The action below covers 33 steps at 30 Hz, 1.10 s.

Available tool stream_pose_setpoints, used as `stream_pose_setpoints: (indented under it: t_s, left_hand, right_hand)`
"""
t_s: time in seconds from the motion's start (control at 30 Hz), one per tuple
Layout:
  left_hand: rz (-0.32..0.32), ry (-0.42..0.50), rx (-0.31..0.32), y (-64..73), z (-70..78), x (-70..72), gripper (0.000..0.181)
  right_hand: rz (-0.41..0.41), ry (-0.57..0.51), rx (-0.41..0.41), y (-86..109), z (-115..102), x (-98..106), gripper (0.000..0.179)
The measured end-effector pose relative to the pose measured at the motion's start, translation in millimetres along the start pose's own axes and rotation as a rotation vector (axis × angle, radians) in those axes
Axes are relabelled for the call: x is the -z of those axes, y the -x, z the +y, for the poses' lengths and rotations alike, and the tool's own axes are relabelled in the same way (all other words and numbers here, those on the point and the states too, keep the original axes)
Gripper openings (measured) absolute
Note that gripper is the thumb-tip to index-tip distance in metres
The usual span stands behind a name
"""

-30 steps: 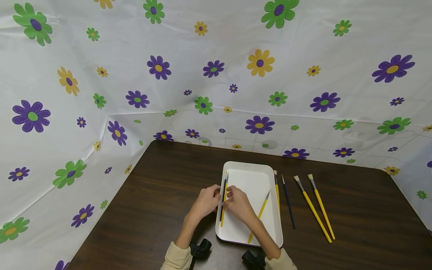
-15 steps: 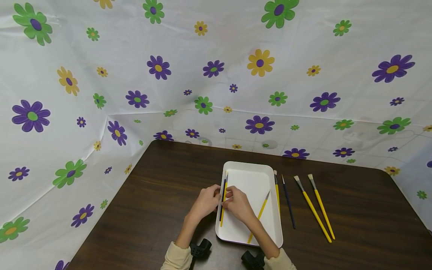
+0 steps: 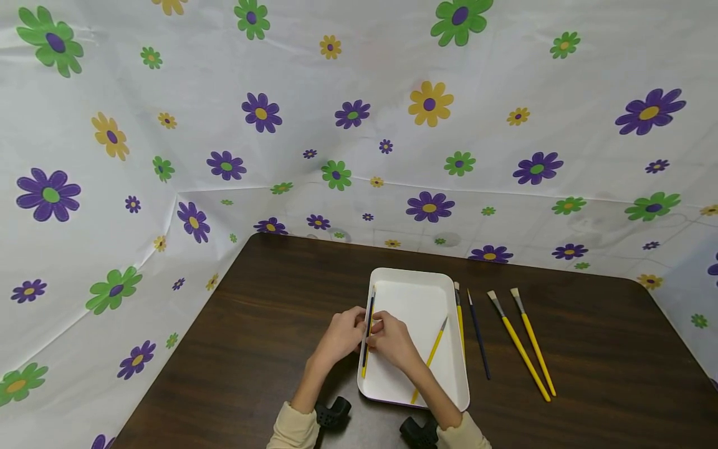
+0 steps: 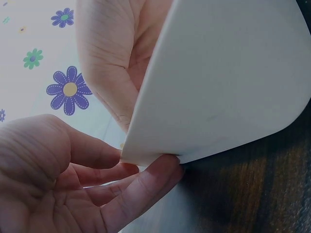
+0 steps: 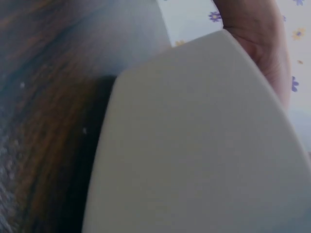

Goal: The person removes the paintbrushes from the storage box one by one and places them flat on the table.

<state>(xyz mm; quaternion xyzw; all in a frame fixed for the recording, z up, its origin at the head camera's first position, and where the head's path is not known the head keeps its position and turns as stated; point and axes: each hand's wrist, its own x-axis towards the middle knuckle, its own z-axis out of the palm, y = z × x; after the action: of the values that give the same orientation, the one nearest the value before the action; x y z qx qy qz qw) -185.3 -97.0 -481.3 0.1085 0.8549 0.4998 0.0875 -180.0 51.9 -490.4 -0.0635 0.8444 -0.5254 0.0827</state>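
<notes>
A white tray [image 3: 412,299] stands on the table before me. My left hand [image 3: 344,333] grips its left wall; the left wrist view shows thumb and fingers at the tray edge [image 4: 214,87]. Reaching inside, my right hand [image 3: 394,340] has curled fingers at a thin yellow paintbrush [image 3: 363,373] along that wall. A dark blue paintbrush [image 3: 364,354] lies right against it, both partly hidden by the fingers. Another yellow paintbrush [image 3: 436,346] slants across the tray's right half, under my right forearm. In the right wrist view the tray wall [image 5: 194,145] hides my right fingers.
Right of the tray lie a flat yellow paintbrush [image 3: 460,321] close along its wall, a dark blue paintbrush [image 3: 479,337], and two more yellow paintbrushes [image 3: 518,346] [image 3: 534,343]. A flowered white sheet [image 3: 359,143] hangs behind the dark wooden table [image 3: 269,324].
The yellow paintbrush at my right fingers has shifted slightly left, up against the dark blue one. My right hand moved a little left with it; my left hand stays at the tray wall.
</notes>
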Motion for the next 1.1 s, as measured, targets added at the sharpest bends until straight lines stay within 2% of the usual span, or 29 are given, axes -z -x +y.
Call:
stream_pose_setpoints:
  t_s: [0.33,0.67,0.9,1.1]
  left_hand:
    - [-0.001,-0.005,0.000,0.2,-0.5,0.2,0.029]
    - [0.002,-0.010,0.007,-0.3,-0.2,0.3,0.029]
    - [-0.001,0.000,0.022,-0.8,-0.4,-0.2,0.029]
    - [-0.001,0.001,0.011,-0.5,-1.1,-0.2,0.030]
  right_hand:
    - [-0.030,-0.034,0.013,2.3,-2.0,0.2,0.046]
    - [0.005,-0.007,0.023,2.2,-3.9,-0.1,0.049]
    - [-0.004,-0.018,0.026,1.6,-2.1,-1.2,0.050]
    - [0.000,-0.012,0.037,1.2,0.3,-1.4,0.051]
